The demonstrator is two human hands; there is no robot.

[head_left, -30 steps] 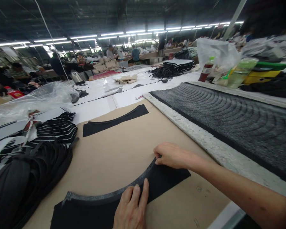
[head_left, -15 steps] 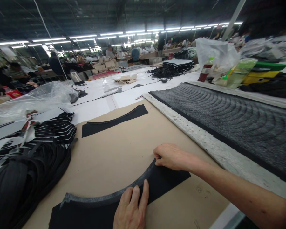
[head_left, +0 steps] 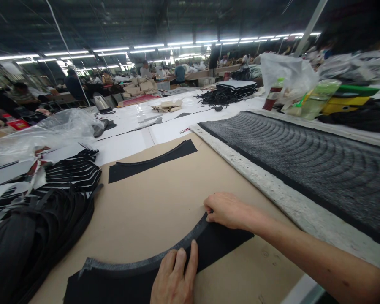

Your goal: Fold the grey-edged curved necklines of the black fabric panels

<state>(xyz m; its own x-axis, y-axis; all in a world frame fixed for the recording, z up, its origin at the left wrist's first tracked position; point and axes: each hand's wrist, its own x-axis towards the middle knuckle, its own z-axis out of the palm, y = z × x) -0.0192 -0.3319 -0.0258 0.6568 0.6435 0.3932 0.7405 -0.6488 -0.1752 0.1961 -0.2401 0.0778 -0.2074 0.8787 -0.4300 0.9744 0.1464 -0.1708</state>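
A black fabric piece [head_left: 123, 287] with a curved, greyish folded edge lies on the tan board [head_left: 152, 198]. My left hand [head_left: 175, 274] rests flat on its middle, fingers spread just below the curved edge. At the right end of that curve, my right hand [head_left: 223, 209] pinches the edge between thumb and curled fingers. Farther up the board lies a second black piece [head_left: 155, 159] with a curved upper edge, touched by neither hand.
Black strips [head_left: 34, 236] are heaped at the left, beside clear plastic [head_left: 50, 126]. A pale slab [head_left: 259, 185] with a ridged dark grey sheet [head_left: 304, 156] lies at the right. Behind it stand a red-brown bottle [head_left: 273, 95] and a green container [head_left: 319, 99]. People sit far back.
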